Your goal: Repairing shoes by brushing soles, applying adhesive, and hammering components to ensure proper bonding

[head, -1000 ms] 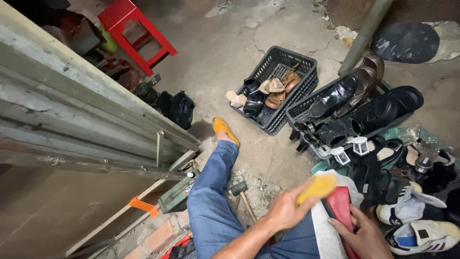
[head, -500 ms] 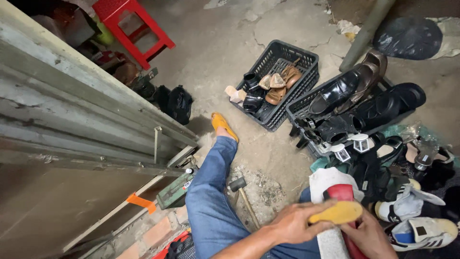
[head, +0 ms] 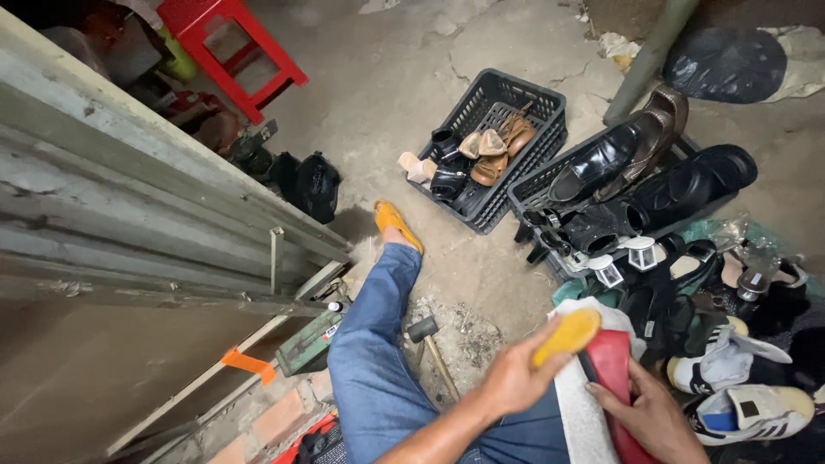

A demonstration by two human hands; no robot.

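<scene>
Head view, inventory of what lies about your hands.

1. Left hand [head: 514, 378]: fingers closed round a yellow pad [head: 567, 337], which looks like a brush or sponge, held with its far end lifted just above the red shoe. Its exact kind cannot be told.
2. Right hand [head: 646, 414]: curled under and against the red shoe [head: 612, 378], steadying it; the grip is partly cut off by the frame edge.
3. Red shoe: between both hands, over a white cloth [head: 577, 404] on your lap. Pad and shoe are very near; whether they touch cannot be told.
4. Hammer [head: 427, 338]: on the floor just beyond your left hand, beside your jeans leg [head: 371, 361].
5. Crates: 1 small black crate [head: 493, 148] of tan and black shoes well ahead of your hands; a 2nd crate [head: 593, 193] of black shoes ahead of your right hand.
6. Loose shoes and sneakers [head: 741, 404]: heaped just right of your right hand.
7. Red stool [head: 232, 47]: far ahead and left.

Progress, as judged: 1 shoe is in work, the pad poised at its surface. No finished pair is set apart, and many shoes wait in the crates and heap, so most of the work seems left.
</scene>
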